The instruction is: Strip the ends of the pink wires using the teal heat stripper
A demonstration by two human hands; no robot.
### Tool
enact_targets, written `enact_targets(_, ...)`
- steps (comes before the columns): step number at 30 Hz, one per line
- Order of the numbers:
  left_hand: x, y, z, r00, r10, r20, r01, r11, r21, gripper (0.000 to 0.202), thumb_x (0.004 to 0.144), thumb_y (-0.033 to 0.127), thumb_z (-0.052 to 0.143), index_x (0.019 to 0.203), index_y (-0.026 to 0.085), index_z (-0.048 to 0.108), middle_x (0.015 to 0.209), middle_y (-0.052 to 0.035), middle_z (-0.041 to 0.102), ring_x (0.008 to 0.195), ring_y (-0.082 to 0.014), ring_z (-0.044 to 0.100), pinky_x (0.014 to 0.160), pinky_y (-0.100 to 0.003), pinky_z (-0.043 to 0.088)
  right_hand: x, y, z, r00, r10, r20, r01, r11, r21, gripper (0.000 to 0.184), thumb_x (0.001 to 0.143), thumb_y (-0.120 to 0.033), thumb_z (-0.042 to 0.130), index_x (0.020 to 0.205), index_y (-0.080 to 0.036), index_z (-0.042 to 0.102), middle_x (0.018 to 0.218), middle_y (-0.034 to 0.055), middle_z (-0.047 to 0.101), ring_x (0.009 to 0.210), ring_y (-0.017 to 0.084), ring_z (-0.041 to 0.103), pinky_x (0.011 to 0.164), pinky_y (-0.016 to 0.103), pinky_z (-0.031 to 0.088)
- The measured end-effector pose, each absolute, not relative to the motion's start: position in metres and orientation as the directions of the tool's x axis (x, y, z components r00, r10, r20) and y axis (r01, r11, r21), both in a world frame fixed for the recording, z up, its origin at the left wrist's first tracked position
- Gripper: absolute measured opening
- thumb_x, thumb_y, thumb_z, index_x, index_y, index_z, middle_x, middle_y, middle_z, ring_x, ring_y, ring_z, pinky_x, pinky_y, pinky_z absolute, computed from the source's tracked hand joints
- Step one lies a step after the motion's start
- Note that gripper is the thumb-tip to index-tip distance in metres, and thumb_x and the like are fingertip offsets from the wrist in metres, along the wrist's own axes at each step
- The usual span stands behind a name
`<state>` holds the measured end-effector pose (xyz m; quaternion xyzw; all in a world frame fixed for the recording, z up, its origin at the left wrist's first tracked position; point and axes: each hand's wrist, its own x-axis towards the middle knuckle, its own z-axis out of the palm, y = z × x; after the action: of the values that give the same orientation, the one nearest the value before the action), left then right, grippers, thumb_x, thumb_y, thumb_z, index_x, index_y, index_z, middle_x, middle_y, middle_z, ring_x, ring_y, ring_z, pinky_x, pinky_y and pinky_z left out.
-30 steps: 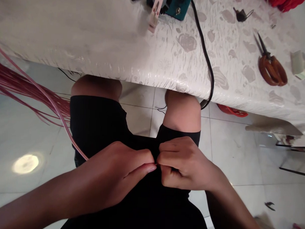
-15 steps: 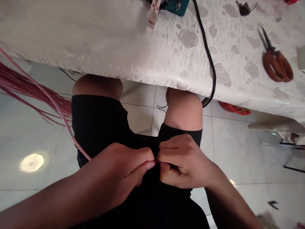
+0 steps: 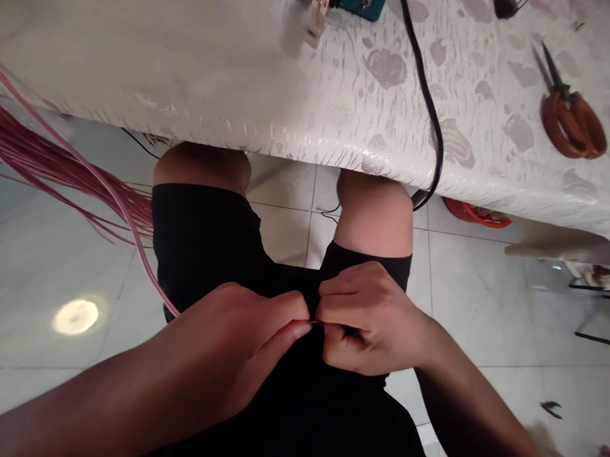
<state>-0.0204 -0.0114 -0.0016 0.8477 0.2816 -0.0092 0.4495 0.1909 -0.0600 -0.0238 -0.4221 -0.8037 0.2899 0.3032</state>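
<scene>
Over my lap in black shorts, my left hand [image 3: 241,346] is closed in a pinch on a thin pink wire [image 3: 134,239] that runs from under the hand up to the left. My right hand [image 3: 366,317] is closed too, its fingertips meeting the left thumb at the wire's end. What the right fingers grip there is too small to make out. A bundle of several pink wires [image 3: 42,159] fans out at the left.
A table with a patterned white cloth [image 3: 215,72] crosses the top. On it lie orange-handled scissors [image 3: 572,111], a teal device [image 3: 363,0] and a black cable [image 3: 429,106] that drops over the edge. Below is a glossy tiled floor [image 3: 482,308].
The view has shifted slightly, so the table and scissors sit a little higher and to the right. Both hands stay pinched together at the same spot.
</scene>
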Motion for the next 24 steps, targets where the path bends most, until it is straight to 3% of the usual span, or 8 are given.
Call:
enact_targets(5,-0.016,-0.01,-0.005,0.849,0.472,-0.237,0.47,-0.472,0.746,0.026,0.101,0.024,0.042,0.08,0.021,0.057,0.06,0.0043,0.06,0.049,-0.0114,0.052,0.049,-0.028,0.029,0.195,-0.06,-0.029,-0.459,0.856,0.238,0.476,0.463,-0.748,0.021,0.068,-0.01,0.047,0.057,-0.02,0.033,0.059,-0.0065,0.031,0.052,0.009,0.023,0.05,0.029,0.021)
enact_targets(10,-0.009,-0.009,-0.003,0.863,0.466,-0.194,0.405,-0.408,0.819,0.028,0.1,0.018,0.043,0.073,0.02,0.052,0.065,0.0059,0.06,0.053,-0.0074,0.051,0.052,-0.022,0.035,0.201,-0.06,-0.032,-0.48,0.849,0.22,0.417,0.441,-0.794,0.02,0.069,-0.009,0.048,0.06,-0.02,0.034,0.062,-0.0064,0.032,0.054,0.009,0.025,0.051,0.028,0.024)
enact_targets(16,-0.011,-0.01,0.001,0.836,0.498,-0.23,0.427,-0.327,0.843,0.032,0.1,0.019,0.044,0.069,0.02,0.048,0.062,0.0063,0.056,0.053,-0.0076,0.048,0.053,-0.021,0.037,0.203,-0.061,-0.028,-0.491,0.841,0.227,0.394,0.447,-0.803,0.018,0.071,-0.009,0.047,0.06,-0.021,0.037,0.063,-0.0057,0.033,0.055,0.009,0.026,0.052,0.027,0.026)
enact_targets(24,-0.015,-0.011,0.005,0.812,0.522,-0.261,0.473,-0.327,0.818,0.03,0.099,0.022,0.045,0.071,0.02,0.056,0.06,0.0066,0.058,0.051,-0.008,0.049,0.05,-0.023,0.036,0.202,-0.059,-0.026,-0.469,0.85,0.239,0.348,0.426,-0.835,0.018,0.069,-0.009,0.047,0.059,-0.021,0.037,0.064,-0.005,0.032,0.057,0.01,0.023,0.051,0.028,0.025)
